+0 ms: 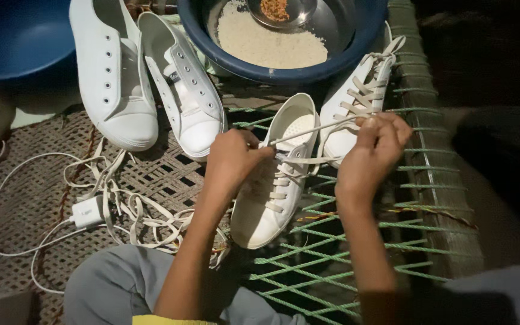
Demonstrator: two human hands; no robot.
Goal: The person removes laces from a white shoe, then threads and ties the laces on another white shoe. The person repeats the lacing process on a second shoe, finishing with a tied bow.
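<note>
A white sneaker (272, 198) lies on a woven rope cot (344, 265), partly laced with a cream shoelace (314, 128). My left hand (233, 159) pinches the lace at the sneaker's upper eyelets. My right hand (375, 150) holds the lace's other end, pulled taut to the right. A second laced white sneaker (359, 99) lies just behind, touching the first.
Two unlaced white sneakers (118, 72) (185, 84) lie at the back left. A blue basin (284, 42) holds white grains and a small metal bowl (281, 11). Loose laces (145, 216), a white charger (88, 212) and its cable lie on the mat to the left. Another blue tub (13, 42) stands far left.
</note>
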